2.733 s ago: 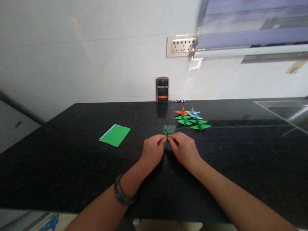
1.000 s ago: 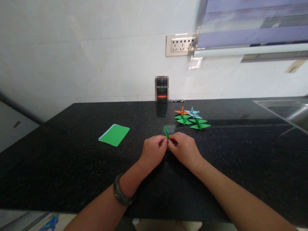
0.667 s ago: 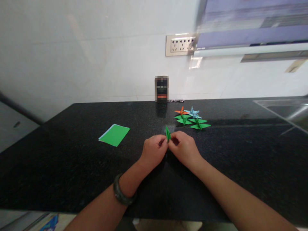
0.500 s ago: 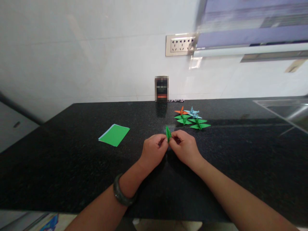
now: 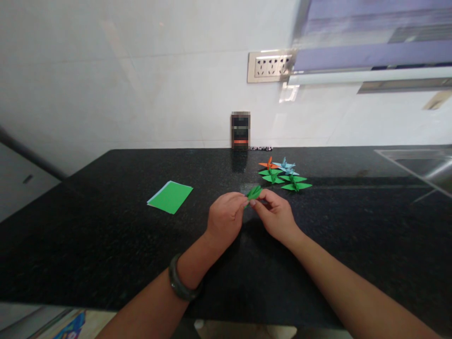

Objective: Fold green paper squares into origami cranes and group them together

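A small piece of folded green paper is pinched between my two hands above the black countertop. My left hand grips its left side with thumb and fingers, and a dark bangle circles that wrist. On the paper's right side, my right hand holds it between thumb and forefinger. Just beyond my right hand stand several finished paper cranes: green ones, an orange one and light blue ones. My fingertips hide the lower part of the folded paper.
A stack of square paper sheets, green on top, lies to the left on the black countertop. At the back, a blurred-out dark upright object leans by the wall, with a beaded strap beside it. A sink is at far right.
The folded green paper has turned from pointing upright to slanting right, showing more of its layers. My fingers have shifted their hold on it. The whole view has moved slightly.
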Motion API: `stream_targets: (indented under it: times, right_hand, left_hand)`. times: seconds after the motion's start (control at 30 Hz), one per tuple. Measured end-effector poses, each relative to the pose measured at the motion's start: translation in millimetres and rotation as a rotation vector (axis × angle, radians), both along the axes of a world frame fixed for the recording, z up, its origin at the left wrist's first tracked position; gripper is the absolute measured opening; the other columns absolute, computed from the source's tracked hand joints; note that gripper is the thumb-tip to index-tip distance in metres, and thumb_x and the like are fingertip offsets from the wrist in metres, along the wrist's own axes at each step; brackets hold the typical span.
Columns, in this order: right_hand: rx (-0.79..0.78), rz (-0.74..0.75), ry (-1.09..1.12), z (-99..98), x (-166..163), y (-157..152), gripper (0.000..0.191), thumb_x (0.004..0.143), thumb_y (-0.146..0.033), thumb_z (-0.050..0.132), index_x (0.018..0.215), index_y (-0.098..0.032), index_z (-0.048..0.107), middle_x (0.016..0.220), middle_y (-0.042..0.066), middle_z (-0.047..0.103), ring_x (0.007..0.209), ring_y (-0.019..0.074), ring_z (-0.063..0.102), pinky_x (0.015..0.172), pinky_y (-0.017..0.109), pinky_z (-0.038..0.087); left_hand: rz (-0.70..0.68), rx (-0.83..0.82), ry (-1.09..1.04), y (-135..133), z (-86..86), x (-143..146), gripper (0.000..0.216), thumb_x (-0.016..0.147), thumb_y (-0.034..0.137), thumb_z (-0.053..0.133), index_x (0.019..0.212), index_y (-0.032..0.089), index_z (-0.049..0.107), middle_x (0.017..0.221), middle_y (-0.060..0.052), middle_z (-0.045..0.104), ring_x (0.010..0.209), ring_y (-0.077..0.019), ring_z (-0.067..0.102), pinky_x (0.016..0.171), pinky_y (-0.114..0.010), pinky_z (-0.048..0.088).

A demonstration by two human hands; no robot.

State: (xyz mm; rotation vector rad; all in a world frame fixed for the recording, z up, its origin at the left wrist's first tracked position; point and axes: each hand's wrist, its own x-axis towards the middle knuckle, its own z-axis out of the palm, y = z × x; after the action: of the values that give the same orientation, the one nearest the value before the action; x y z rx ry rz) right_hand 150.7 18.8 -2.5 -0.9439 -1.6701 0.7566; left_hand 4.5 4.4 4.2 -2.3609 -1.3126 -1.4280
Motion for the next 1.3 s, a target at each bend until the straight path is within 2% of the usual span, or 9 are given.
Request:
stream_targets:
  times: [0.2,0.5,0.8,1.3]
  right_hand:
    - [0.031,0.120,0.000,4.1,6.5,5.2,0.008,0.080,-0.020,0.054,0.076,-0.019,0.060,0.076,0.002,0.060,0.072,0.0146,0.055,0.069,0.027,0.043]
    - [-0.050,0.215,0.077,0.3,8.9,8.9,0.009,0.081,-0.026,0.055,0.077,-0.019,0.059,0.072,0.001,0.059,0.068,0.0137,0.054,0.066,0.027,0.043]
    - [-0.122,0.263,0.122,1.9,8.6,7.9,0.016,0.080,-0.035,0.058,0.078,-0.019,0.059,0.070,0.000,0.058,0.066,0.0138,0.053,0.065,0.027,0.044]
    - [-0.163,0.258,0.148,2.7,7.5,8.2,0.020,0.077,-0.038,0.060,0.076,-0.019,0.058,0.068,0.000,0.058,0.063,0.0133,0.053,0.063,0.027,0.044]
  left_hand:
    - [-0.074,-0.005,-0.092,-2.2,4.1,0.9,0.012,0.080,0.015,0.053,0.075,0.016,0.064,0.092,-0.009,0.070,0.092,-0.0173,0.063,0.082,-0.032,0.051]
    - [-0.131,-0.038,-0.169,-3.5,6.1,0.5,0.008,0.078,0.015,0.057,0.074,0.017,0.063,0.085,-0.008,0.070,0.084,-0.0158,0.064,0.076,-0.030,0.052]
    - [-0.138,-0.028,-0.255,-4.0,8.8,1.1,0.006,0.075,0.015,0.060,0.070,0.017,0.064,0.076,-0.005,0.066,0.074,-0.0134,0.062,0.068,-0.026,0.051]
    - [-0.111,-0.105,-0.308,-2.1,4.0,2.8,0.008,0.077,0.017,0.059,0.074,0.017,0.066,0.079,-0.004,0.068,0.075,-0.0132,0.063,0.070,-0.026,0.052]
